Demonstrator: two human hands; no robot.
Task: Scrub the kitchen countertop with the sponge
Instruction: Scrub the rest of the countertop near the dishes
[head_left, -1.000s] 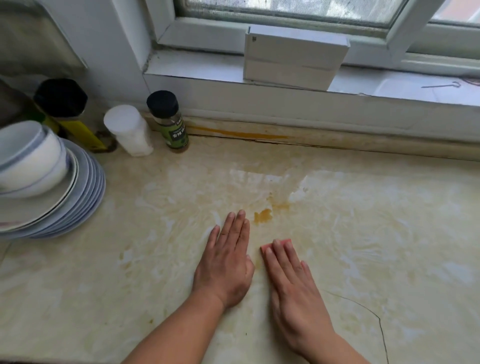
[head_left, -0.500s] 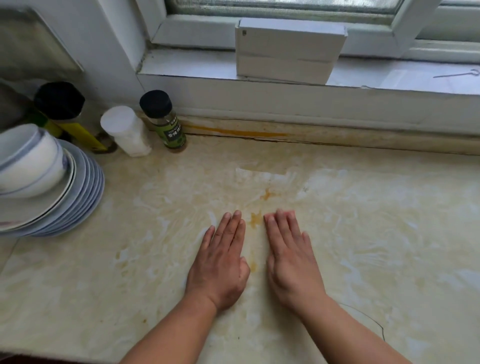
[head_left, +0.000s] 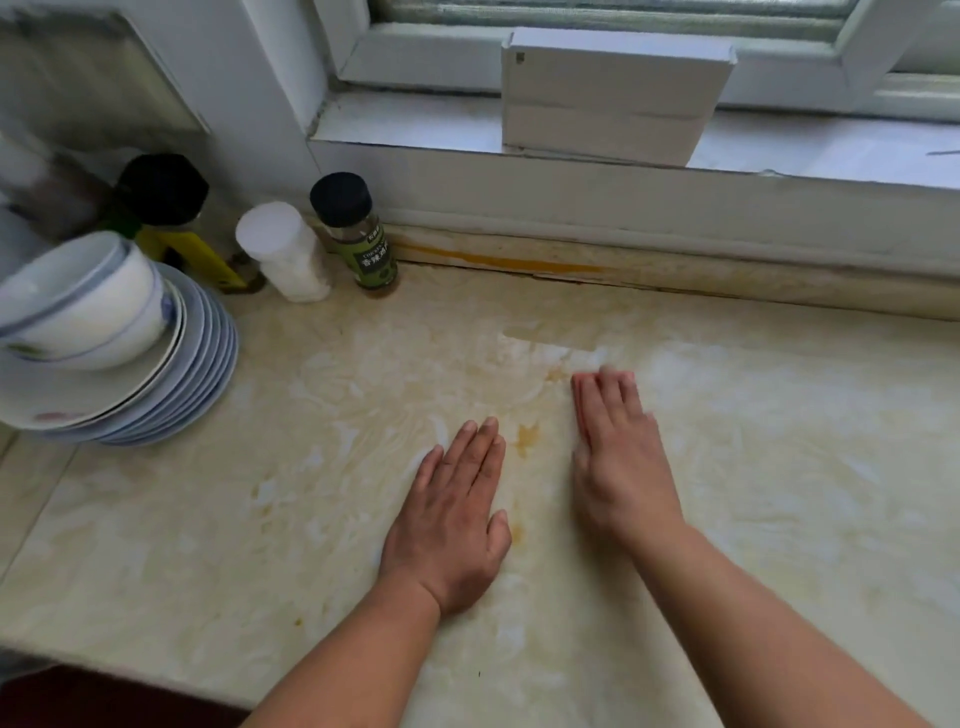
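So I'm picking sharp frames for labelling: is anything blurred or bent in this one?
Head view: right hand and the pink sponge under it are motion-smeared; left hand is sharp; the bowls at the left edge are soft; the wide lens bends the window sill.

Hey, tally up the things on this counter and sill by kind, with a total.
Bottles and jars: 3 (black-capped bottle, white jar, spice jar)
Bowls: 2
Plate stack: 1
White box: 1
Sponge: 1
Total: 8
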